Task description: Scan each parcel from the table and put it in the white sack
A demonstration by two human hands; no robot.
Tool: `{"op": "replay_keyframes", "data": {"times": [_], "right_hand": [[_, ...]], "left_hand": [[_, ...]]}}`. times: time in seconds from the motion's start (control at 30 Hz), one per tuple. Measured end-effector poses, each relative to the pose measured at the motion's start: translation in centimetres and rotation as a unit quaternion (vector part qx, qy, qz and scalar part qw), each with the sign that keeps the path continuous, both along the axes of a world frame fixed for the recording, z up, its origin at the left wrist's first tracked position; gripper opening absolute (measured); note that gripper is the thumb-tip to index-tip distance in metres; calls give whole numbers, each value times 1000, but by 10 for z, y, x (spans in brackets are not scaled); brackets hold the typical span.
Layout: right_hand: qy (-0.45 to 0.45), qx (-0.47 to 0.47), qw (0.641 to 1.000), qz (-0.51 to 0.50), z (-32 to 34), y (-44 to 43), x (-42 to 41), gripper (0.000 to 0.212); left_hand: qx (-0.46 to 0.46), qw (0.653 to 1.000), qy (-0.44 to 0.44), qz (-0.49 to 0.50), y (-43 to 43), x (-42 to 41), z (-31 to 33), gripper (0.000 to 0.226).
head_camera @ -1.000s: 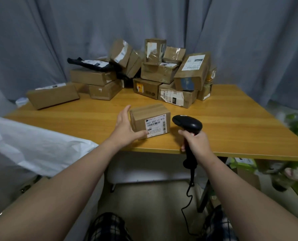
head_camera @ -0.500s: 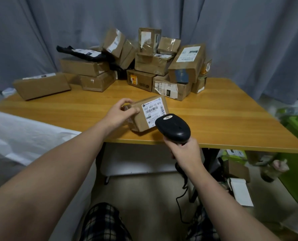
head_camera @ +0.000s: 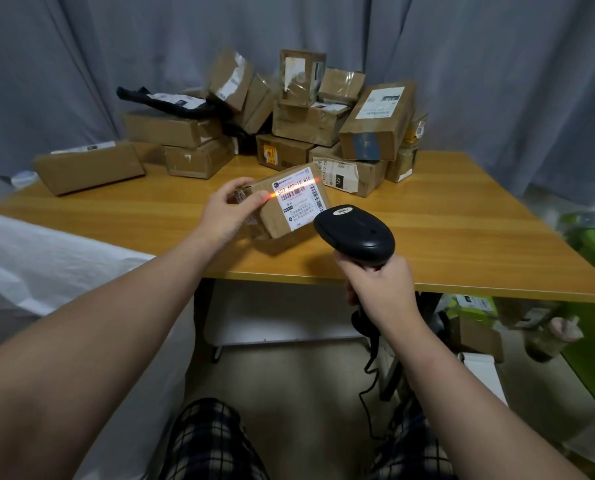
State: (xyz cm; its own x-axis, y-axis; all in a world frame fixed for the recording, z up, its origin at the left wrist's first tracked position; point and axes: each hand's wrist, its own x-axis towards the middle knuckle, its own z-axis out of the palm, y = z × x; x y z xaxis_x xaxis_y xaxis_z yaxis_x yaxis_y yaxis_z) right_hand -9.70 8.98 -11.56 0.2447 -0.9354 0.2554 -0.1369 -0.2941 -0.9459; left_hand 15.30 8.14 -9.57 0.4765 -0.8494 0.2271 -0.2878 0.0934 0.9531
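Note:
My left hand point(head_camera: 228, 211) grips a small brown parcel point(head_camera: 272, 216) by its left end and holds it tilted above the wooden table point(head_camera: 462, 230), its white label facing me. An orange-red scan line crosses the top of the label and my fingertips. My right hand point(head_camera: 381, 289) holds a black barcode scanner point(head_camera: 356, 235) just right of and below the parcel, its head aimed at the label. The white sack point(head_camera: 46, 258) lies at the left, beside the table's front corner.
A pile of several brown parcels point(head_camera: 310, 123) and a black mailer bag point(head_camera: 164, 102) fills the table's back middle. A long flat box point(head_camera: 88, 168) lies at the back left. Grey curtains hang behind. Green and cardboard clutter point(head_camera: 479, 323) sits under the table's right side.
My left hand lifted the parcel off the table and tilted its label up. My right hand raised the scanner toward it, and the scan line now lights the label.

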Motion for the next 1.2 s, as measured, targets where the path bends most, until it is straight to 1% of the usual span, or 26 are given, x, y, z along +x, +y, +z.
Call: {"op": "replay_keyframes", "data": {"times": [0.1,0.33,0.63,0.93,1.03,1.2], "right_hand": [[2,-2,1000,-5,1,0,2,34],[10,-1,1000,-5,-1,1,3,27],[27,-9,1000,-7,1,0,4,34],[8,3,1000,10,-2,0,8,30],[-4,-5,1000,18,0,2,13,30],[-32,-21,997,62,19,11,43,24]], "left_hand": [[8,1000,-12,2,0,1,1,42],[5,1000,-7,6,1,1,1,45],[-2,999,-33,21,4,3,4,46],[10,999,-37,20,9,-1,6,50],[-8,999,-24,20,15,-5,8,49],[-72,997,0,41,44,-1,26,40]]}}
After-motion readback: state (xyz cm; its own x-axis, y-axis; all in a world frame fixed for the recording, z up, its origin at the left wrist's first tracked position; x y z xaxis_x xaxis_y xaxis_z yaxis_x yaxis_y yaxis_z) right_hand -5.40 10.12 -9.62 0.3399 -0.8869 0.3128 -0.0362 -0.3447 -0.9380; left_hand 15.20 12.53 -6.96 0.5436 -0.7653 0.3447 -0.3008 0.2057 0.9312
